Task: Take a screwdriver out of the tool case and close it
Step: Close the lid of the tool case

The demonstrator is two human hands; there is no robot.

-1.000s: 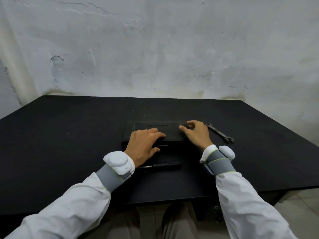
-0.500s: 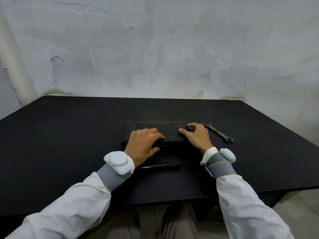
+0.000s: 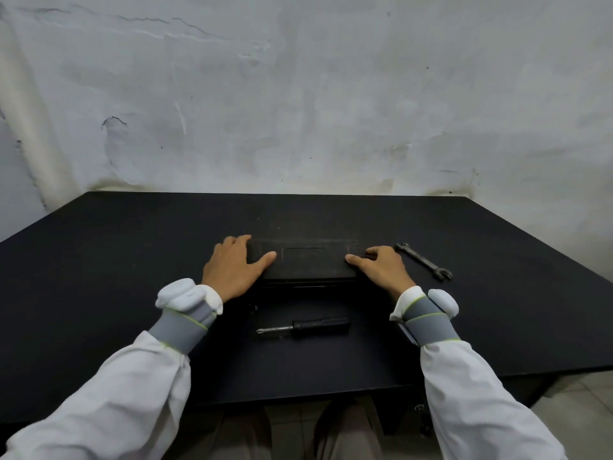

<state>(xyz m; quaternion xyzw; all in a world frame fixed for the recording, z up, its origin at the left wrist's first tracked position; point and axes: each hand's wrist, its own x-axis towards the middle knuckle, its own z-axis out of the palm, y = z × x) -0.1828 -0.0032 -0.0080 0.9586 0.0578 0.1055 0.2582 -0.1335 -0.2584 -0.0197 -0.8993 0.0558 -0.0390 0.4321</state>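
A flat black tool case (image 3: 303,262) lies shut in the middle of the black table (image 3: 99,260). My left hand (image 3: 234,268) rests on its left end, thumb on the lid and fingers around the corner. At the right end my right hand (image 3: 381,268) lies with thumb and fingertips touching the lid. A screwdriver (image 3: 303,327) with a black handle and metal shaft lies on the table in front of the case, tip pointing left, between my wrists and apart from both hands.
A metal open-ended wrench (image 3: 424,261) lies on the table just right of my right hand. A rough white wall stands behind the table. The table's front edge is close to my body, with my knees below it.
My left hand slid from the middle of the lid to the case's left end, uncovering the screwdriver in front. My right hand stayed at the right end.
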